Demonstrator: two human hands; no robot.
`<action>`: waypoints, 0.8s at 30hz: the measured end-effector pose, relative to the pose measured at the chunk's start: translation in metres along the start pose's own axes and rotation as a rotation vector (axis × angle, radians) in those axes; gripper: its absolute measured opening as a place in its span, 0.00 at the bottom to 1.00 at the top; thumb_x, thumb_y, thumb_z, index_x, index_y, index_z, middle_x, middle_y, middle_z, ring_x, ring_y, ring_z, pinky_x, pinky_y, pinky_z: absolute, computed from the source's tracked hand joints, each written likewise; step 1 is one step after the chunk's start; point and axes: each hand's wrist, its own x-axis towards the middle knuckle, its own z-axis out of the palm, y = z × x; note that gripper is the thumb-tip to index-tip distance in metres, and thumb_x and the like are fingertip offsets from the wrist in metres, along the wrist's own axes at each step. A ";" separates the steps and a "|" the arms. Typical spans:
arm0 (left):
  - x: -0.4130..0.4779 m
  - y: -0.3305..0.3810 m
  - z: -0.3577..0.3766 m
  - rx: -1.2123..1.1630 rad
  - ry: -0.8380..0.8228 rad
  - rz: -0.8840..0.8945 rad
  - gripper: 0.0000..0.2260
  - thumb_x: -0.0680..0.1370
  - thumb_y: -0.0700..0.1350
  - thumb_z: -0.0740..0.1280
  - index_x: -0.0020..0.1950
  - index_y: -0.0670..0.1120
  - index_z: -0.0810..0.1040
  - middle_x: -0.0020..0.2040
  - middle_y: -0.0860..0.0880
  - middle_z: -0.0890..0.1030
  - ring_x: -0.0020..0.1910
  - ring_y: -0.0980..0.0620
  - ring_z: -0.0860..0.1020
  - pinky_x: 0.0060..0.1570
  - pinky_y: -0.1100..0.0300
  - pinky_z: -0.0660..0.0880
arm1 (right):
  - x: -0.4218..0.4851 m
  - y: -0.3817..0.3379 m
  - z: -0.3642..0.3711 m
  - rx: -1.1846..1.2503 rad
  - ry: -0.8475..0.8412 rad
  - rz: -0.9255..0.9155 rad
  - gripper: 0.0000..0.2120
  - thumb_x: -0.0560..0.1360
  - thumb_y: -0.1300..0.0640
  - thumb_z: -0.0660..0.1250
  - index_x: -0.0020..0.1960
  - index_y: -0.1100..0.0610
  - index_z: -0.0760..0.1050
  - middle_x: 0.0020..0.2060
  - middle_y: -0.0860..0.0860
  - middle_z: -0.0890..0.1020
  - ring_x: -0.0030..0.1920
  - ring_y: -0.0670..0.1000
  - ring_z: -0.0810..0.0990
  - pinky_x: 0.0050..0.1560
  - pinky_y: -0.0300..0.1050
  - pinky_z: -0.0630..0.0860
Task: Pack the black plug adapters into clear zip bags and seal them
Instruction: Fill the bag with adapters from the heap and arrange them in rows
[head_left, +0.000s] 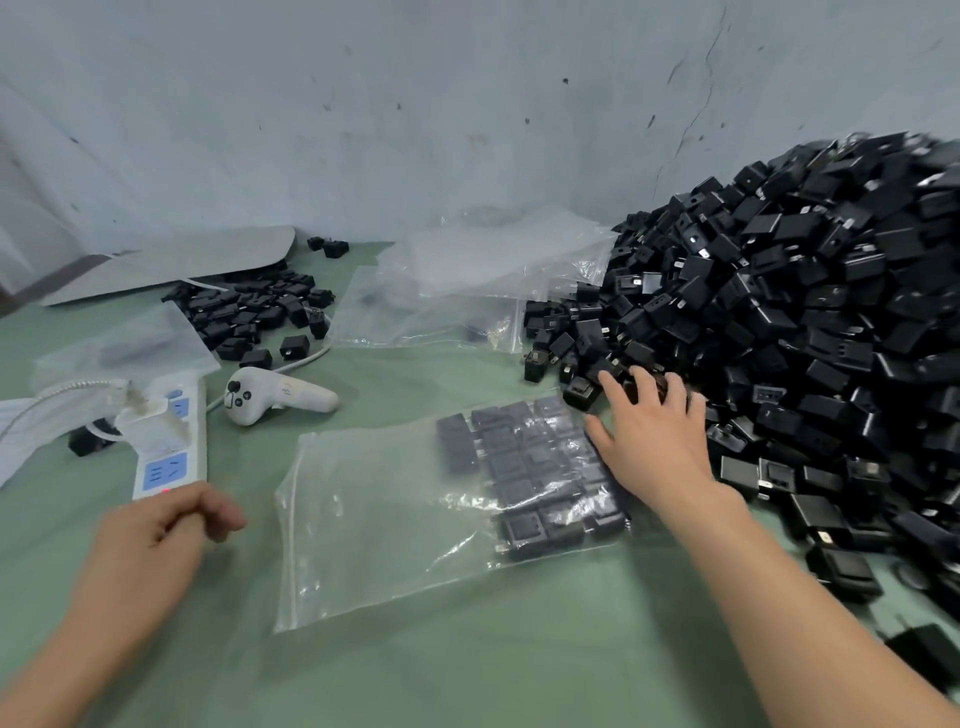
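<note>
A clear zip bag (374, 514) lies flat on the green table, its zip edge toward the left. Rows of black plug adapters (524, 467) fill its right end. My right hand (654, 441) reaches over the bag's right end to the foot of a big heap of loose black adapters (810, 332), with its fingers curled over one or two adapters there. My left hand (156, 535) hovers left of the bag, fingers loosely curled, holding nothing.
Spare clear bags (457, 291) lie at the back centre. A smaller pile of adapters (249, 312) sits at the back left, beside a grey sheet (171, 265). A white power strip (171, 441) and a white handheld controller (280, 395) lie left of the bag.
</note>
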 end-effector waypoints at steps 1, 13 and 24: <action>-0.002 -0.004 -0.004 -0.012 0.016 -0.053 0.18 0.67 0.42 0.55 0.40 0.58 0.83 0.35 0.57 0.82 0.35 0.60 0.77 0.37 0.61 0.72 | 0.000 0.003 -0.001 -0.032 0.049 -0.010 0.29 0.81 0.37 0.51 0.79 0.47 0.56 0.75 0.55 0.63 0.72 0.64 0.61 0.73 0.60 0.59; -0.020 0.038 -0.001 -0.271 0.123 -0.044 0.20 0.72 0.33 0.57 0.38 0.54 0.83 0.33 0.52 0.81 0.28 0.59 0.72 0.29 0.72 0.68 | 0.010 0.009 0.008 0.034 0.251 -0.126 0.28 0.80 0.44 0.61 0.76 0.54 0.64 0.71 0.62 0.71 0.67 0.61 0.74 0.63 0.56 0.71; 0.000 0.076 0.024 -0.366 0.149 0.050 0.18 0.71 0.35 0.57 0.37 0.53 0.83 0.33 0.51 0.81 0.30 0.58 0.73 0.32 0.69 0.70 | 0.039 0.001 0.015 0.041 0.294 -0.187 0.17 0.79 0.42 0.62 0.64 0.49 0.74 0.63 0.52 0.76 0.63 0.58 0.71 0.55 0.55 0.73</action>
